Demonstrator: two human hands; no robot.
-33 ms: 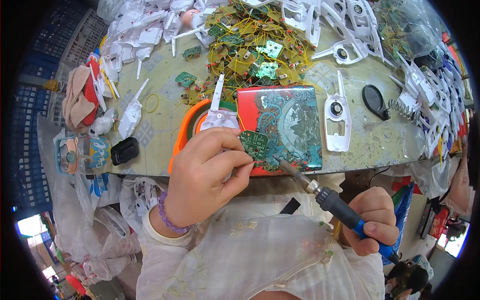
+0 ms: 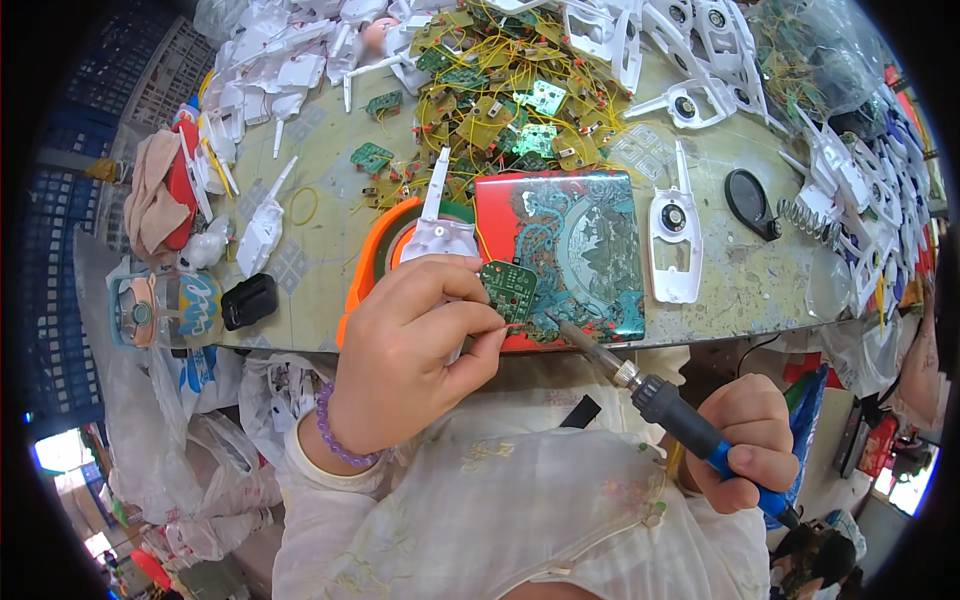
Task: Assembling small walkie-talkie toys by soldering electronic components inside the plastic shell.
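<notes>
Green and dotted with solder points, the small circuit board [image 2: 510, 290] is sitting above the near part of the red patterned box [image 2: 590, 255], just off the left hand [image 2: 405, 345], at about one o'clock from its pinch. That hand's thumb and forefinger are closing together on a thin red wire [image 2: 514, 325] beside the board's near edge, while its other fingers are curling by the white plastic housing [image 2: 438, 238] at eleven o'clock; whether they are also clamping the board, I cannot tell. The right hand [image 2: 750, 440] is wrapping firmly around the blue-and-black soldering iron [image 2: 690, 415], whose tip is pointing toward ten o'clock and hovering apart from the board and wire, at about three o'clock from the pinch. The step in hand is apparently positioning the wire for soldering; the next move is seemingly calling for a steady wire end against its joint and a careful approach of the tip toward nine o'clock, clear of the fingertips.
</notes>
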